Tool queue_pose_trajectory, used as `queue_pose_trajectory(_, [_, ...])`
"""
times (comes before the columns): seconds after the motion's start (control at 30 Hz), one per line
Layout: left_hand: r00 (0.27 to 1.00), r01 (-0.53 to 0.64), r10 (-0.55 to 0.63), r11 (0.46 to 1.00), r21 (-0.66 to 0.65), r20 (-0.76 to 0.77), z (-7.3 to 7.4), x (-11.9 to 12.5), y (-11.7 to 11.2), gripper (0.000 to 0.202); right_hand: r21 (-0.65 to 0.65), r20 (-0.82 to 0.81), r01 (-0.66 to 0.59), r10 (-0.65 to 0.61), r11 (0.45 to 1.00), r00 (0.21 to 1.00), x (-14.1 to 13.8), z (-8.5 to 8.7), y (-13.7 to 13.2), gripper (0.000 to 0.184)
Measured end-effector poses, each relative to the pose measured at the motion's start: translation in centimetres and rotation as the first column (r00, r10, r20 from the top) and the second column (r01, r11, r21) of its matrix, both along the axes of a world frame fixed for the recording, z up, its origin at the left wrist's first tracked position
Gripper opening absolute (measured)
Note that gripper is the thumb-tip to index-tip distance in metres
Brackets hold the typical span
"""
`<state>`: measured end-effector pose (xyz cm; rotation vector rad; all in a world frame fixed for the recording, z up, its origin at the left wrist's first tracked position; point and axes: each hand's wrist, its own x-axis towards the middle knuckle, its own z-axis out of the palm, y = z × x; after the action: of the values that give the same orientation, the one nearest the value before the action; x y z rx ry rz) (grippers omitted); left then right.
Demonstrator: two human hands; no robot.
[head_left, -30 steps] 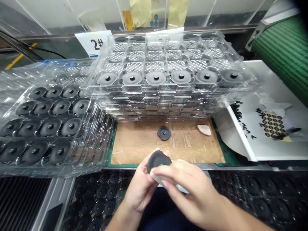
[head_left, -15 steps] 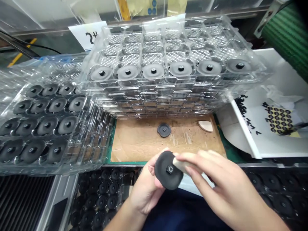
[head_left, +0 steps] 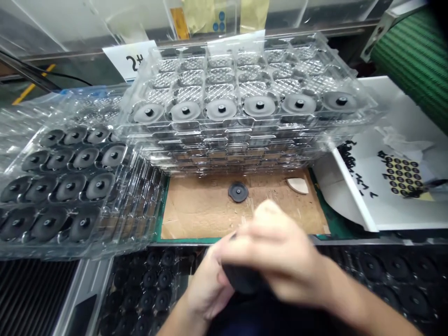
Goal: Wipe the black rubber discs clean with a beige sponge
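Note:
My left hand [head_left: 205, 282] is closed on the edge of a round black plastic disc [head_left: 243, 280], close in front of my body. My right hand [head_left: 283, 252], smeared by motion, curls over the top of the disc and covers most of it. The off-white pad seen between its fingers a moment earlier is hidden now. Beyond my hands, a second black disc [head_left: 238, 192] with a small central hub lies on a brown cardboard sheet [head_left: 196, 210]. A cream wedge-shaped piece [head_left: 297, 185] rests at the sheet's right side.
Stacked clear plastic trays [head_left: 224, 126] stand behind the cardboard, discs in the front row. More trays of discs [head_left: 84, 186] are at left. At right, a white bin [head_left: 392, 214] holds small black pieces and a sticker sheet [head_left: 402, 175]. Below lie more discs [head_left: 150, 280].
My right hand has moved left and over the disc, hiding its hub and the pad. The disc in my left hand sits slightly lower. The view has shifted a little.

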<state>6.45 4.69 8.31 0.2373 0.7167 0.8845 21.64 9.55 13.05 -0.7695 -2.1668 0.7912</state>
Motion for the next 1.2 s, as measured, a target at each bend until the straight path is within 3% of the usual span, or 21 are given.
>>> queue_pose_trajectory(0.07, [0.996, -0.003, 0.003, 1.000, -0.003, 0.092, -0.1, -0.2, 0.0, 0.054, -0.154, 0.005, 0.271, -0.273, 0.950, 0.962, 1.2, -1.3, 0.5, 0.021])
queue_pose_trajectory(0.13, [0.989, -0.018, 0.021, 1.000, -0.025, 0.147, -0.1, -0.5, 0.1, 0.055, -0.338, 0.100, 0.460, -0.454, 0.821, 0.885, 2.5, -3.1, 0.1, 0.018])
queue_pose_trajectory(0.27, [0.980, -0.034, 0.042, 0.998, -0.044, 0.195, 0.0, -0.9, 0.3, 0.056, -0.649, 0.158, 0.410, -0.413, 0.641, 0.897, 3.5, -7.4, -3.4, 0.027])
queue_pose_trajectory(0.33, [0.982, -0.052, 0.064, 0.996, -0.071, 0.175, 0.1, -0.9, 0.4, 0.058, -0.706, 0.200, 0.420, -0.408, 0.570, 0.891, 3.5, -9.1, -5.1, 0.032])
queue_pose_trajectory(0.4, [0.986, -0.064, 0.077, 0.994, -0.089, 0.151, 0.0, -0.7, 0.5, 0.057, -0.688, 0.245, 0.480, -0.449, 0.543, 0.859, 3.5, -9.6, -5.7, 0.033])
queue_pose_trajectory(0.5, [0.986, -0.060, 0.069, 0.996, -0.059, 0.152, -0.1, -0.2, 0.4, 0.056, -0.559, 0.213, 0.587, -0.582, 0.586, 0.784, 3.2, -7.3, -4.9, 0.028])
queue_pose_trajectory(0.6, [0.986, -0.078, 0.076, 0.997, 0.008, 0.147, -0.4, 0.2, 0.2, 0.049, -0.302, 0.047, 0.640, -0.659, 0.707, 0.751, 1.6, -3.1, -3.6, 0.029])
queue_pose_trajectory(0.67, [0.989, -0.088, 0.084, 0.996, 0.024, 0.118, -0.4, 0.3, 0.1, 0.050, -0.110, -0.026, 0.495, -0.501, 0.862, 0.865, 0.1, -0.9, -3.1, 0.029])
queue_pose_trajectory(0.73, [0.994, -0.101, 0.101, 0.995, 0.011, 0.048, -0.5, 0.1, -0.1, 0.056, -0.093, 0.018, 0.271, -0.270, 0.958, 0.963, -0.9, 0.2, -2.9, 0.025])
queue_pose_trajectory(0.8, [0.991, -0.130, 0.130, 0.991, -0.008, -0.031, -0.5, 0.0, -0.2, 0.060, -0.204, 0.103, 0.127, -0.107, 0.971, 0.989, -1.5, 0.4, -2.7, 0.022])
queue_pose_trajectory(0.83, [0.989, -0.141, 0.140, 0.990, -0.008, -0.054, -0.4, 0.0, -0.2, 0.061, -0.237, 0.131, 0.119, -0.089, 0.964, 0.987, -1.7, 0.3, -2.6, 0.021])
queue_pose_trajectory(0.97, [0.995, -0.102, 0.102, 0.995, 0.010, -0.007, -0.1, 0.4, -0.3, 0.064, -0.075, 0.017, 0.261, -0.261, 0.962, 0.965, -1.9, -0.1, -2.3, 0.023])
queue_pose_trajectory(1.03, [0.995, -0.093, 0.093, 0.995, 0.032, 0.026, 0.0, 0.3, -0.3, 0.058, -0.095, -0.016, 0.189, -0.192, 0.977, 0.981, -1.3, 0.1, -2.6, 0.023])
queue_pose_trajectory(1.1, [0.993, -0.102, 0.100, 0.994, 0.031, 0.063, -0.1, 0.0, -0.2, 0.052, -0.193, 0.052, 0.102, -0.094, 0.976, 0.994, -0.2, 0.3, -3.1, 0.022])
queue_pose_trajectory(1.2, [0.987, -0.090, 0.087, 0.996, 0.016, 0.136, 0.1, -0.1, 0.1, 0.052, -0.171, 0.217, 0.259, -0.220, 0.951, 0.951, 1.0, 0.5, -3.5, 0.020])
